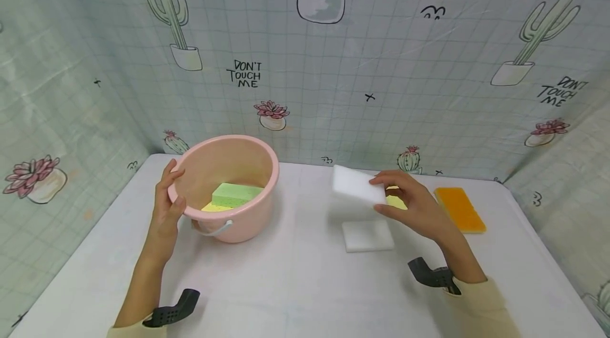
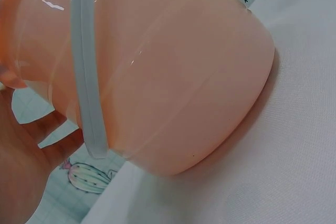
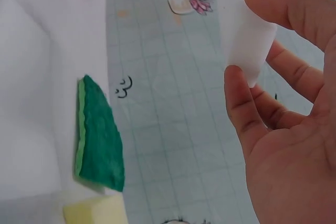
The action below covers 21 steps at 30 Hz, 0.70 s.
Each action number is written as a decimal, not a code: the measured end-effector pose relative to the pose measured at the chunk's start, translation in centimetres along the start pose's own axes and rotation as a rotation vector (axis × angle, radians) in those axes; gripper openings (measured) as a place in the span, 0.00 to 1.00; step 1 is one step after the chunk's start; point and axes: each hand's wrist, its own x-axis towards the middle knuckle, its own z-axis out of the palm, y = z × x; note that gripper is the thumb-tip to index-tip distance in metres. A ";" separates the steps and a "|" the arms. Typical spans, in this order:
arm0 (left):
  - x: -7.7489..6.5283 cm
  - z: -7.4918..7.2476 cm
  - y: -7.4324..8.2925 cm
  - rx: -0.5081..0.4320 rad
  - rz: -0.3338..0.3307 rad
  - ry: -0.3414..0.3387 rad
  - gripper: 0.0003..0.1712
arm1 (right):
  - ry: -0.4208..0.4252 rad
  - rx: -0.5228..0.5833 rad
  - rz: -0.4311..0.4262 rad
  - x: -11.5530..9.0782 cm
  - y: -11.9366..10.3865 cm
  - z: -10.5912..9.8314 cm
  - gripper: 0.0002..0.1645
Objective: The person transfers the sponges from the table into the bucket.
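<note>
My left hand [image 1: 167, 205] grips the left rim of a pink bucket [image 1: 248, 221], fingers over the edge and thumb at the near side. In the left wrist view the bucket's wall and its pale handle [image 2: 86, 66] fill much of the picture. Inside the bucket lie a green sponge [image 1: 235, 195] and a yellow sponge [image 1: 216, 207]. My right hand [image 1: 414, 203] pinches a white sponge [image 1: 355, 184] between thumb and fingers, raised above the table. Another white sponge [image 1: 368, 236] lies flat below it.
An orange sponge [image 1: 459, 211] lies at the table's right. A yellow sponge [image 1: 396, 199] shows partly behind my right hand. In the right wrist view a dark green scouring pad [image 3: 100, 135] lies near it. A cactus-print curtain [image 1: 333, 83] hangs at the table's back.
</note>
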 end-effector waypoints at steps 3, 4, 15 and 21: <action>0.0 0.1 0.0 -0.009 0.000 0.006 0.32 | -0.003 -0.008 0.001 0.9 -1.4 0.6 0.26; 0.0 0.1 -0.1 -0.025 0.005 0.009 0.32 | -0.005 -0.010 0.007 1.2 -2.0 0.7 0.25; 0.1 0.1 0.0 -0.084 0.038 0.013 0.30 | -0.042 0.064 0.008 3.9 -4.3 2.2 0.24; 0.0 0.2 0.1 -0.103 0.044 0.004 0.31 | -0.046 0.109 -0.038 5.0 -3.3 3.4 0.26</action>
